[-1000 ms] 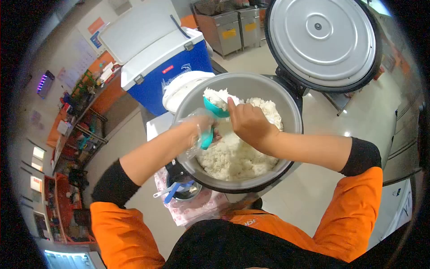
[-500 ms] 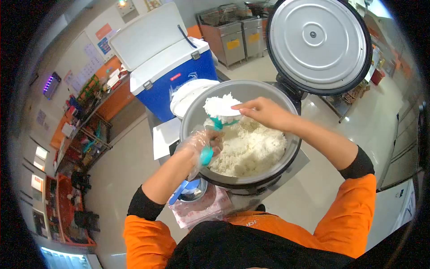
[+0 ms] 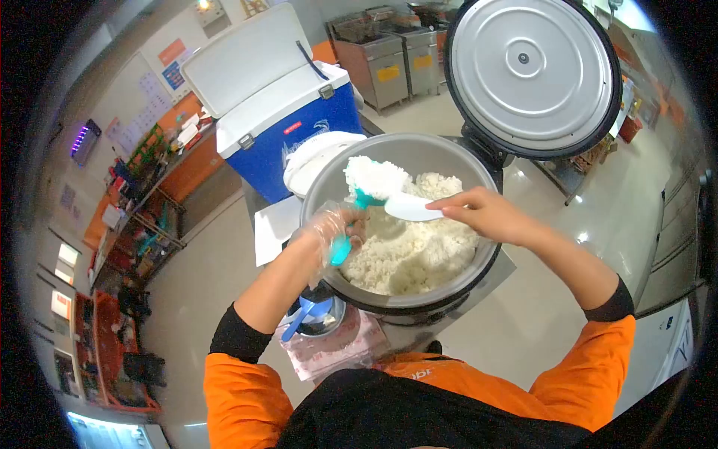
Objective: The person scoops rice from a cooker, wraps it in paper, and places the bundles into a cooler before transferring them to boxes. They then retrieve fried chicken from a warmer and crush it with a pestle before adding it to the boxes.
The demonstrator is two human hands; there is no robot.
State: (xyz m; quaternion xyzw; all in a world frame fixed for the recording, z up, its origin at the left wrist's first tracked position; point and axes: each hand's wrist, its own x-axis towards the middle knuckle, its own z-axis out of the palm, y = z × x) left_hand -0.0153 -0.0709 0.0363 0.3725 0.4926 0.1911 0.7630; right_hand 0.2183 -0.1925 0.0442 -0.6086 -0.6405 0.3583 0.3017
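Note:
A big rice cooker pot (image 3: 321, 179) stands before me with cooked white rice (image 3: 419, 254) in it. My left hand (image 3: 336, 228), in a clear plastic glove, is closed around the handle of a teal rice paddle (image 3: 340, 251). Heaped on that paddle's head is a mound of rice (image 3: 374, 176), held up over the pot. My right hand (image 3: 482, 212), with no glove visible, pinches the end of a white rice paddle (image 3: 411, 207). Its oval blade points left, close to the teal paddle's head and above the rice.
The cooker's round lid (image 3: 532, 75) stands raised at the back right. Behind the pot are an open blue cooler (image 3: 280, 153) and a white round lid (image 3: 318, 159). A metal bowl (image 3: 325, 322) with a blue spoon (image 3: 297, 320) rests on a pink-patterned package (image 3: 336, 355) near me.
My right hand has moved right and slightly down, drawing the white paddle away from the rice mound on the teal paddle. The left hand has shifted slightly.

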